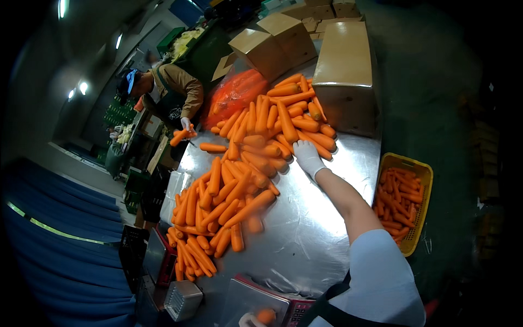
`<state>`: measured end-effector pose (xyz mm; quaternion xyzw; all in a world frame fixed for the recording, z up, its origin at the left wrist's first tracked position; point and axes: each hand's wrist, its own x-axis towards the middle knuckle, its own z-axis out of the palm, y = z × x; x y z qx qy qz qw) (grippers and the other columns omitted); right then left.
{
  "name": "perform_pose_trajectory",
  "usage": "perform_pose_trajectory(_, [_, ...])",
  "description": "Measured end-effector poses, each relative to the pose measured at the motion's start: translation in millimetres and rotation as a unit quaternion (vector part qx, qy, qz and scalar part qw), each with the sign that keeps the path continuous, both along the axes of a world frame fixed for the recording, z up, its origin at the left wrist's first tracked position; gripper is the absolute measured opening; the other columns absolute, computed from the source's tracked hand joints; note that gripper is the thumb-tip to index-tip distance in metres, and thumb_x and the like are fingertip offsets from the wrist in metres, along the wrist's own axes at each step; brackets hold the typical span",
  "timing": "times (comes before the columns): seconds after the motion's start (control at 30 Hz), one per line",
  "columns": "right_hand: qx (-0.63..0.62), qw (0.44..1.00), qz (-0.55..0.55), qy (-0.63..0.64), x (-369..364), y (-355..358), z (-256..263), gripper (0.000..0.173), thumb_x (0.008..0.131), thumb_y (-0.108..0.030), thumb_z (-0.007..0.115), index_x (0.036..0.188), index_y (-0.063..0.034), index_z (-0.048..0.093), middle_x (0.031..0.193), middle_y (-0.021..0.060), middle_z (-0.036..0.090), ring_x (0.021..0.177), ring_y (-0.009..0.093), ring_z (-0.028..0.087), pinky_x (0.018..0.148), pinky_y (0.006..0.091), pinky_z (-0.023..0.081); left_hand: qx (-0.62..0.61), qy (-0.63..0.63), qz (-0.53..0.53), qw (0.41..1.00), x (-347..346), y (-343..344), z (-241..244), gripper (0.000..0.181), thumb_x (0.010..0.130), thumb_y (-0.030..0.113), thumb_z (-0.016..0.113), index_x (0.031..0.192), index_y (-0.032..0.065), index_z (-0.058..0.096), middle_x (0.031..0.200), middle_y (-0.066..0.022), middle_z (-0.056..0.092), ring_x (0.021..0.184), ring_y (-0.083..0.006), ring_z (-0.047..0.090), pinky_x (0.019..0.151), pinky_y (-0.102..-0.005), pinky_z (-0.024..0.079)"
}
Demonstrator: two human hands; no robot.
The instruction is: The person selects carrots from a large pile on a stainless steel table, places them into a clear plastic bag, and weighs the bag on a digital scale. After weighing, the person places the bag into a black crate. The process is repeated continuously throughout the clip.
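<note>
My right hand [309, 158], in a white glove, reaches over the steel table [300, 229] and touches the near edge of a large heap of orange carrots [261, 151]; its fingertips are against carrots, and whether they grip one cannot be told. At the bottom edge, my left hand [250, 321], also gloved and mostly cut off, holds a carrot [266, 316] seen end-on above the metal pan of a red-edged scale [255, 300]. More carrots [222, 204] spread down the table's left side. A red plastic bag of carrots [237, 94] lies at the heap's far end.
Cardboard boxes [345, 69] stand at the table's far end. A yellow crate [429, 196] of carrots is beyond the right edge. A second scale [157, 255] and a metal container [184, 300] sit lower left. Across the table, a co-worker [173, 92] in an apron holds carrots.
</note>
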<state>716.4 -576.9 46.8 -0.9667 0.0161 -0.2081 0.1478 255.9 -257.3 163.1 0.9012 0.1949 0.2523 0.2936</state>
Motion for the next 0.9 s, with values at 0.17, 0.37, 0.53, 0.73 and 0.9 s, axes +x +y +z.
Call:
perform_pose_trajectory(0.17, [0.101, 0.994, -0.022, 0.044, -4, 7, 9, 0.022, 0.078, -0.016, 0.059, 0.098, -0.0063, 0.057, 0.095, 0.0128, 0.059, 0.090, 0.026, 0.059, 0.076, 0.0381, 0.049, 0.046, 0.017, 0.004, 0.999, 2, 1, 5, 0.015, 0.090, 0.010, 0.056, 0.097, -0.0015, 0.061, 0.095, -0.0159, 0.061, 0.089, -0.0290, 0.057, 0.082, -0.0368, 0.045])
perform_pose_trajectory(0.37, [0.676, 0.687, 0.124, 0.236, -124, -52, 66, 0.039, 0.083, -0.026, 0.046, 0.106, 0.0022, 0.060, 0.078, 0.0073, 0.060, 0.063, 0.012, 0.053, 0.056, 0.0244, 0.043, 0.004, -0.008, 0.032, 0.999, 1, -8, 12, 0.013, 0.087, 0.010, 0.059, 0.094, -0.0002, 0.063, 0.092, -0.0153, 0.063, 0.086, -0.0299, 0.059, 0.080, -0.0385, 0.047])
perform_pose_trajectory(0.53, [0.505, 0.686, 0.367, 0.374, -216, 6, 131, 0.038, 0.087, -0.022, 0.046, 0.111, 0.0039, 0.060, 0.099, 0.0117, 0.060, 0.086, 0.017, 0.058, 0.081, 0.0275, 0.049, -0.092, -0.078, 0.026, 0.992, -4, 0, 1, 0.012, 0.086, -0.004, 0.051, 0.096, -0.0038, 0.057, 0.105, -0.0171, 0.061, 0.097, -0.0272, 0.059, 0.088, -0.0352, 0.046])
perform_pose_trajectory(0.73, [0.296, 0.585, 0.616, 0.437, -265, 145, 150, 0.044, 0.083, -0.019, 0.047, 0.123, -0.0040, 0.055, 0.100, 0.0147, 0.061, 0.092, 0.022, 0.060, 0.085, 0.0338, 0.047, -0.069, -0.110, 0.009, 0.991, -15, 7, 4, 0.010, 0.085, -0.002, 0.051, 0.094, -0.0001, 0.055, 0.116, -0.0191, 0.059, 0.111, -0.0352, 0.053, 0.099, -0.0421, 0.038])
perform_pose_trajectory(0.9, [0.112, 0.630, 0.735, 0.227, -307, 224, 137, 0.043, 0.085, -0.029, 0.051, 0.121, -0.0063, 0.056, 0.098, 0.0166, 0.062, 0.095, 0.033, 0.060, 0.084, 0.0411, 0.047, -0.024, -0.074, -0.012, 0.997, -16, 9, 20, 0.010, 0.084, 0.003, 0.054, 0.093, 0.0014, 0.055, 0.121, -0.0207, 0.056, 0.114, -0.0399, 0.050, 0.102, -0.0462, 0.034])
